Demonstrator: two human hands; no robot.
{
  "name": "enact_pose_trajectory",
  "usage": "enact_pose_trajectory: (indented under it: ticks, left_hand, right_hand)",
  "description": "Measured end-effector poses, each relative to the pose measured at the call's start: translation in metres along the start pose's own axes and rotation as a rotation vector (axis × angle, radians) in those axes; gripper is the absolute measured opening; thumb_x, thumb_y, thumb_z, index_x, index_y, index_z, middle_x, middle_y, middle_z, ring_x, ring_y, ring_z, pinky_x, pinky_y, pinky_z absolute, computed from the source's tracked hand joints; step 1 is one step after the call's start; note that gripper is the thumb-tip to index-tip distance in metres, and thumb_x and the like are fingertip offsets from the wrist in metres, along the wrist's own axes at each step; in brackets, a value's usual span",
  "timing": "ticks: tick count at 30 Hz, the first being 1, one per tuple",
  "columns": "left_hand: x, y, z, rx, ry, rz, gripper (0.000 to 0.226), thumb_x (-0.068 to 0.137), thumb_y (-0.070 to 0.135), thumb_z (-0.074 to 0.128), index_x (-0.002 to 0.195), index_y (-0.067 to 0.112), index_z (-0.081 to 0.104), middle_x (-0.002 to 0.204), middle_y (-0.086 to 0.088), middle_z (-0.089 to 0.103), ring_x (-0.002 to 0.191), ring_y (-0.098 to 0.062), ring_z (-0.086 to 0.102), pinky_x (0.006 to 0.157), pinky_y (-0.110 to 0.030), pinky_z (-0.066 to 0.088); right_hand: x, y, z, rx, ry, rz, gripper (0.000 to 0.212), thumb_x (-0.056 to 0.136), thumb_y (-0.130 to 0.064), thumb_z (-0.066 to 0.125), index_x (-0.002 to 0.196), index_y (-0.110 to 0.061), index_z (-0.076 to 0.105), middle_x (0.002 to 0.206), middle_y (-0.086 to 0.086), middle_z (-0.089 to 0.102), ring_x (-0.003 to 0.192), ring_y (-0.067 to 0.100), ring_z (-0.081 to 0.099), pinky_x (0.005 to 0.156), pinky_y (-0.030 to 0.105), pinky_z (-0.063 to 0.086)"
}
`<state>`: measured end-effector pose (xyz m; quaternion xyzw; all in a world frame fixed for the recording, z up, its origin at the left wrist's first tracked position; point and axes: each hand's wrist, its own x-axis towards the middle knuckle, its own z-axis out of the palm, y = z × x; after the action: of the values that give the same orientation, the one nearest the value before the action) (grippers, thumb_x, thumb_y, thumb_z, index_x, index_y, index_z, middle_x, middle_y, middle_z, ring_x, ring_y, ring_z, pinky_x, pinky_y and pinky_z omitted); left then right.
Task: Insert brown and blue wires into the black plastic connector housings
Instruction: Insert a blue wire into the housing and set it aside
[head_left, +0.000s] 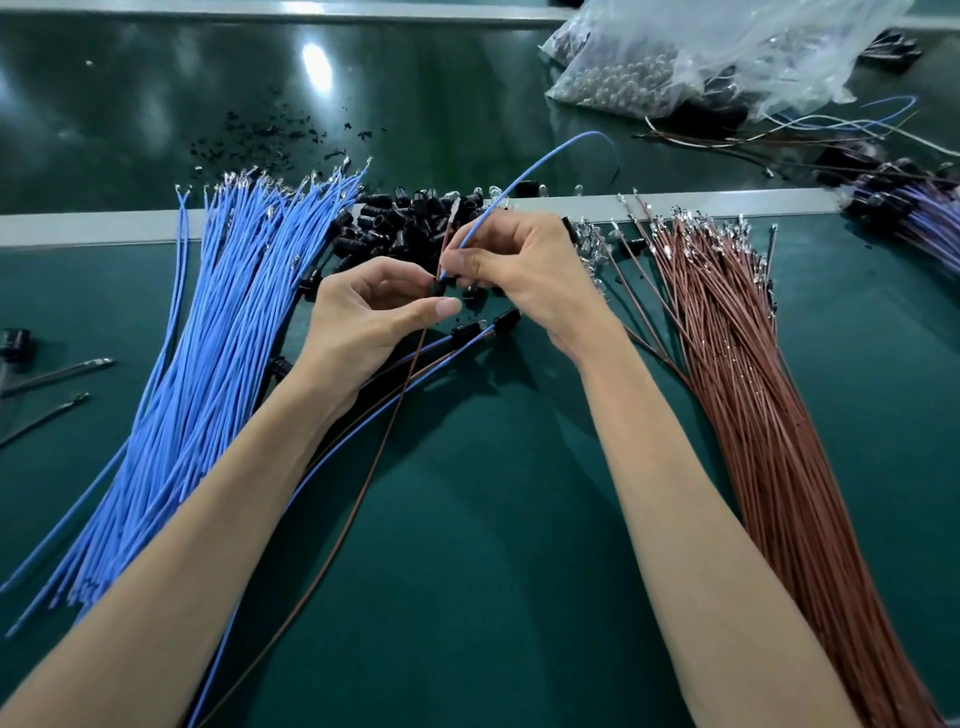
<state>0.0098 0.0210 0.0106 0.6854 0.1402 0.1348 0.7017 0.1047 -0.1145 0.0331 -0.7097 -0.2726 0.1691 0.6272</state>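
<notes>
Left hand (363, 317) pinches a black housing (438, 287), mid-mat. Right hand (524, 270) has its fingers clamped on a blue wire (519, 179), tip at the housing. Risk: an angled push buckles the wire or finds the wrong hole. The trailing brown wire (384, 436) may snag.

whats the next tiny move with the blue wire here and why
Probably push the blue wire down into the black housing: the right hand pinches it just above the housing, which the left hand grips, and its end meets the housing's top.
</notes>
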Motion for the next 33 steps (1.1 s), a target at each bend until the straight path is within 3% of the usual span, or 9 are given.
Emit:
enact_pose_trajectory:
  ticks: [6,11,14,21,26,31,33]
  left_hand:
    - [-0.0005,0.0002,0.0001,0.041,-0.011,0.032,0.027,0.055,0.021,0.084,0.077,0.016,0.069,0.067,0.01,0.069,0.062,-0.002,0.061,0.066,-0.014,0.05]
    - [0.0003,-0.0009,0.0011,0.04,0.023,0.045,0.025,0.056,0.024,0.084,0.076,0.017,0.069,0.065,0.011,0.068,0.059,0.001,0.058,0.063,-0.01,0.046]
    - [0.0002,-0.0016,0.0001,0.041,0.015,0.054,0.026,0.057,0.022,0.084,0.077,0.016,0.069,0.067,0.01,0.069,0.061,-0.001,0.06,0.064,-0.011,0.047]
    - [-0.0005,-0.0015,-0.0003,0.031,0.004,0.058,0.025,0.058,0.02,0.083,0.077,0.015,0.069,0.068,0.01,0.07,0.063,-0.002,0.063,0.066,-0.012,0.049]
    - [-0.0015,-0.0004,-0.0009,0.023,-0.006,0.048,0.018,0.066,0.016,0.08,0.082,0.013,0.072,0.072,0.006,0.073,0.069,-0.007,0.066,0.071,-0.018,0.053]
    - [-0.002,0.0008,-0.0023,0.033,-0.044,0.043,0.021,0.067,0.022,0.076,0.086,0.013,0.073,0.073,0.004,0.074,0.071,-0.009,0.068,0.073,-0.02,0.054]
    - [-0.0018,0.0002,-0.0014,0.017,-0.037,0.035,0.021,0.067,0.024,0.076,0.085,0.015,0.073,0.073,0.003,0.074,0.071,-0.011,0.068,0.074,-0.021,0.054]
  right_hand:
    - [0.0011,0.0004,-0.0009,-0.101,-0.089,-0.006,0.019,0.077,-0.004,0.075,0.069,-0.019,0.066,0.067,-0.001,0.065,0.063,0.006,0.059,0.068,0.02,0.05]
    - [0.0024,0.0031,-0.0009,-0.035,0.024,-0.037,0.022,0.079,0.002,0.072,0.07,-0.017,0.065,0.066,-0.004,0.066,0.059,0.01,0.06,0.066,0.022,0.053]
    - [0.0018,0.0042,0.0004,-0.057,-0.017,-0.03,0.024,0.076,0.003,0.074,0.069,-0.017,0.065,0.063,-0.009,0.066,0.058,0.007,0.061,0.065,0.02,0.051]
    - [0.0003,0.0017,-0.0006,-0.055,-0.012,-0.034,0.02,0.075,0.002,0.076,0.069,-0.015,0.066,0.066,-0.002,0.064,0.059,0.007,0.057,0.067,0.022,0.05]
    - [-0.0002,0.0024,0.0001,-0.15,-0.057,-0.003,0.018,0.074,-0.005,0.079,0.07,-0.018,0.067,0.068,-0.005,0.064,0.066,0.004,0.059,0.071,0.018,0.048]
    - [-0.0014,-0.0005,-0.0049,-0.157,-0.112,0.036,0.011,0.078,-0.011,0.077,0.073,-0.017,0.07,0.075,0.004,0.067,0.072,0.012,0.061,0.077,0.03,0.051]
    - [-0.0034,-0.0024,-0.0075,-0.129,-0.137,0.066,0.008,0.085,-0.018,0.071,0.077,-0.02,0.071,0.074,-0.001,0.069,0.071,0.008,0.061,0.071,0.022,0.049]
